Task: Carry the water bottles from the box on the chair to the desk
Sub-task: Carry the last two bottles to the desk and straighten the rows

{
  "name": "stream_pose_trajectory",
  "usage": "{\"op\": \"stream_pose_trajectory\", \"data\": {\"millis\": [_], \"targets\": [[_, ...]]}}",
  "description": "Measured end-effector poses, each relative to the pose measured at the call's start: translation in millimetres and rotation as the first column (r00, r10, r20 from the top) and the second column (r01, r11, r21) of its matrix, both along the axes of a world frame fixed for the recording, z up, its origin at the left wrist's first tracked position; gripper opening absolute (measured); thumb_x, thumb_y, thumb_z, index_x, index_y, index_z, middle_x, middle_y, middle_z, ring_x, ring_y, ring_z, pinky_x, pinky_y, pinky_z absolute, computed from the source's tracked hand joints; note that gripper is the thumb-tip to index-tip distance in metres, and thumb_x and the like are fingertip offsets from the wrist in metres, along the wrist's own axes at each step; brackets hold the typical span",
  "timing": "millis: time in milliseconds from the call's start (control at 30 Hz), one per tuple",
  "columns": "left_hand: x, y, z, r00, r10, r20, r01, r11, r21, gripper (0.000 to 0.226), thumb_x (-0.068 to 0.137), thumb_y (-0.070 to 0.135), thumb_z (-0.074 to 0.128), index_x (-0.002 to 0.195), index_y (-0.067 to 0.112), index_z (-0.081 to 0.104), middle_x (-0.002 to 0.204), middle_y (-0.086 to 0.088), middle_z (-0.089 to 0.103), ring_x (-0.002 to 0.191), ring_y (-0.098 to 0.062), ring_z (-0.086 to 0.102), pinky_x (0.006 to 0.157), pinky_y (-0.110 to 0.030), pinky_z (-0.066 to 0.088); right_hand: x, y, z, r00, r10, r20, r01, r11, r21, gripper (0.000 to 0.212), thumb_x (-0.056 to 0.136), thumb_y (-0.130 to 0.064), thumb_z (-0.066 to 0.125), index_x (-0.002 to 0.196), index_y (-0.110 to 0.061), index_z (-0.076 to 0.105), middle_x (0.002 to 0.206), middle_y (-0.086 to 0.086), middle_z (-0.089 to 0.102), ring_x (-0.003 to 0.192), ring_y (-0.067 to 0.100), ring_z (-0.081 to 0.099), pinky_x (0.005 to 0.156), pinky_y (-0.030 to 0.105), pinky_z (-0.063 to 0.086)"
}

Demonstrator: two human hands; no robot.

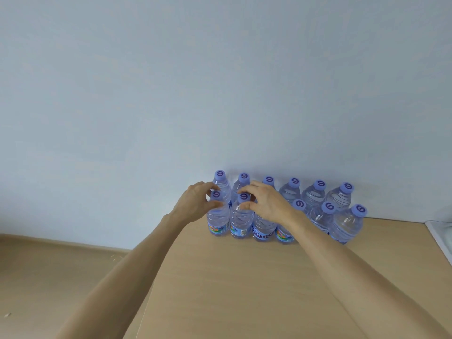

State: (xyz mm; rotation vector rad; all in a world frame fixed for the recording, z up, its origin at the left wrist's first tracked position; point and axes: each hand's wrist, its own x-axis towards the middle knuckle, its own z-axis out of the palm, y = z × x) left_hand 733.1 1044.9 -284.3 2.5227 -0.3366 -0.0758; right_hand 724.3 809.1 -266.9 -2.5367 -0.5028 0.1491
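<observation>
The left hand (195, 204) pinches the end bottle (217, 220) on the desk (244, 277). The right hand (266, 204), fingers (244, 190) curled, grips the neighbouring bottle (241, 221) beside it.

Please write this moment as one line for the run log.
left hand: on front-row bottle | right hand: on next bottle | desk: two rows

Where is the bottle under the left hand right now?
In the head view, that bottle stands upright at the left end of the front row on the desk, by the wall, with the left hand around its neck.
</observation>
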Motion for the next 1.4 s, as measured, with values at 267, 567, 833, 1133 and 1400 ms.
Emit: {"op": "stream_pose_trajectory", "data": {"millis": [267,567,833,1133,1400], "targets": [[-2,-2,6,0.999,-0.033,-0.013,0.033,0.997,0.070,0.030,0.084,0.026,0.067,0.112,0.035,0.062,0.098,0.004,0.069,0.077,-0.020,0.062,0.076,-0.036,0.051,0,-1,-2,1.000,0.010,0.007,-0.010,1.000,-0.002,0.047,0.086,-0.039,0.070,0.128,-0.019,0.058,0.115,-0.006,0.055,0.081,0.010,0.051,0.072,0.023,0.033],[0,-1,7,0.999,-0.026,-0.034,0.030,0.993,0.116,0.030,0.086,0.024,0.064,0.111,0.039,0.059,0.090,0.003,0.069,0.079,-0.016,0.064,0.077,-0.034,0.050,0,-1,1,1.000,0.026,0.010,-0.027,1.000,0.014,0.038,0.088,-0.031,0.069,0.123,-0.018,0.061,0.115,-0.002,0.059,0.083,0.012,0.052,0.076,0.027,0.041],[1,-4,8,0.999,0.003,-0.036,0.001,0.993,0.116,0.029,0.082,0.027,0.066,0.107,0.040,0.059,0.087,0.001,0.069,0.079,-0.021,0.065,0.077,-0.034,0.049,1,-3,5,0.995,0.082,-0.056,-0.081,0.997,0.014,0.040,0.090,-0.029,0.067,0.128,-0.022,0.057,0.123,-0.004,0.057,0.097,0.008,0.051,0.080,0.021,0.036],[0,-4,6,1.000,0.002,0.003,-0.002,0.994,0.105,0.027,0.080,0.026,0.066,0.104,0.038,0.061,0.077,0.004,0.068,0.077,-0.016,0.066,0.074,-0.031,0.045,3,1,7,0.998,0.061,0.001,-0.061,0.996,-0.062,0.023,0.090,-0.030,0.066,0.095,-0.010,0.057,0.096,0.000,0.050,0.084,0.017,0.050,0.071,0.029,0.037],[1,-7,6,1.000,-0.014,0.018,0.012,0.991,0.132,0.026,0.081,0.027,0.066,0.106,0.033,0.060,0.084,-0.002,0.068,0.076,-0.024,0.064,0.075,-0.036,0.048,7,4,9,0.998,0.067,-0.015,-0.069,0.989,-0.128,0.028,0.094,-0.031,0.061,0.113,-0.011,0.059,0.109,0.003,0.051,0.094,0.020,0.052,0.075,0.031,0.038]]}}
